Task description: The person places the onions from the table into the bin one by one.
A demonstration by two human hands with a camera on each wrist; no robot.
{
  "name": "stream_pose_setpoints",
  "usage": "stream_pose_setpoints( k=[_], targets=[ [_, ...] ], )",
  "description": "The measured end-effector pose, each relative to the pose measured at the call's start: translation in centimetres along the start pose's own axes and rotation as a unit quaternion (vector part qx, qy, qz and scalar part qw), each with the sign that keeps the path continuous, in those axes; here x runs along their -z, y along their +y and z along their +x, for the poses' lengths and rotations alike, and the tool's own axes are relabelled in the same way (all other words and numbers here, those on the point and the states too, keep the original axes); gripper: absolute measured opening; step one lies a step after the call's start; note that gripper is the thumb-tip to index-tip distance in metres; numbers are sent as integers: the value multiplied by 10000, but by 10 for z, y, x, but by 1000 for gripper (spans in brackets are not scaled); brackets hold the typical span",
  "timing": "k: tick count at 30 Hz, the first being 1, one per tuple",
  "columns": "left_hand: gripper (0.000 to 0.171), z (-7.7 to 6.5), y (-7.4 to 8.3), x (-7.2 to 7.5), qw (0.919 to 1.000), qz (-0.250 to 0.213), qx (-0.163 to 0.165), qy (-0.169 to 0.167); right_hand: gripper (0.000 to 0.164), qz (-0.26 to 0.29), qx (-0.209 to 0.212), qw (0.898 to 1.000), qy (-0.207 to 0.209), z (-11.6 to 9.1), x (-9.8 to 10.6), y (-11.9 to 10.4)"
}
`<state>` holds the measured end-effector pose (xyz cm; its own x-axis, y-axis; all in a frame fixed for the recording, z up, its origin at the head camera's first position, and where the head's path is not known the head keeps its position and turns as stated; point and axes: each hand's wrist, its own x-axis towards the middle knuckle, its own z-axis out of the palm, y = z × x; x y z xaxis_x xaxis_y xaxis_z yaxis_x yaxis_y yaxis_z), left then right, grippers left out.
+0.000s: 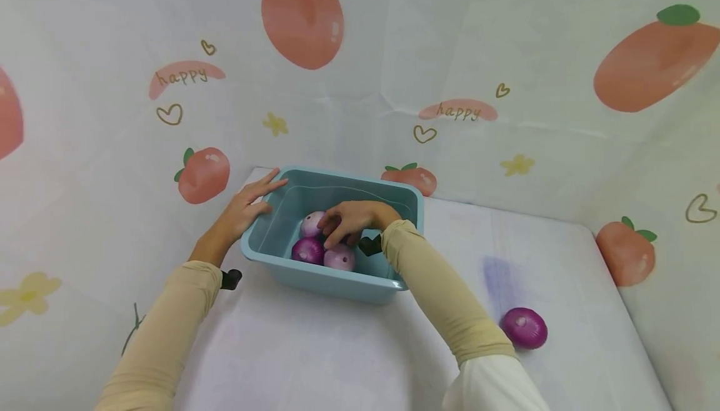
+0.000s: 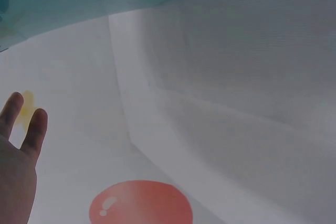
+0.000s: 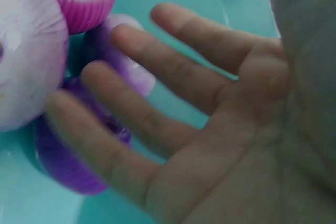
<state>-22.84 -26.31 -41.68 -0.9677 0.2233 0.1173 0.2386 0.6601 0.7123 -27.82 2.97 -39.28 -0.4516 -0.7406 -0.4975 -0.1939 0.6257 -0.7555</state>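
Note:
Inside a blue plastic bin (image 1: 332,280), several toy-like onions lie bunched together: a purple onion (image 1: 307,251), a pale onion (image 1: 340,258) and others partly hidden. My right hand (image 1: 355,216) reaches down over them. The right wrist view shows its fingers spread and loosely bent beside a dark purple onion (image 3: 68,156), with nothing gripped; whether they touch it, I cannot tell. At the bin's left rim rests my left hand (image 1: 242,214), its fingers extended along the edge. Outside the bin, to the right, a purple onion (image 1: 525,328) lies on the table.
The white-covered table (image 1: 315,355) runs to a fruit-printed backdrop (image 1: 360,111) behind and at both sides. A bluish stain (image 1: 500,280) marks the cloth right of the bin. Each wrist wears a small black camera mount.

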Motion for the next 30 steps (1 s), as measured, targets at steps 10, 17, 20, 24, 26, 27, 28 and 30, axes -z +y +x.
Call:
stream_pose_setpoints(
  k=[10,17,20,24,26,27,28,30],
  targets=[
    [63,1,-3,-1,10000,-63,-72,-2,57,-363,1145,9895,802,-32,13,-20],
    [62,0,-3,0,9998,-73,-174,-16,48,-421,1568,9747,1533,-88,23,-20],
    [62,0,-3,0,9999,-55,-143,-12,49,-580,1680,9673,1809,-113,25,-14],
    [61,1,-2,-1,9999,-52,-132,-54,48,-701,1695,9605,2095,-144,29,4],
    [61,1,-3,-1,9999,-88,-124,-82,46,-626,1462,9607,2273,-160,31,15],
    [61,1,-3,-1,9999,-113,-99,-78,47,-598,1348,9607,2353,-168,33,21],
    [62,1,-3,-1,9998,-128,-89,-81,48,-557,1195,9609,2434,-176,35,28],
    [62,1,-4,0,9998,-162,-64,-78,49,-574,852,9598,2613,-194,39,43]
  ],
)
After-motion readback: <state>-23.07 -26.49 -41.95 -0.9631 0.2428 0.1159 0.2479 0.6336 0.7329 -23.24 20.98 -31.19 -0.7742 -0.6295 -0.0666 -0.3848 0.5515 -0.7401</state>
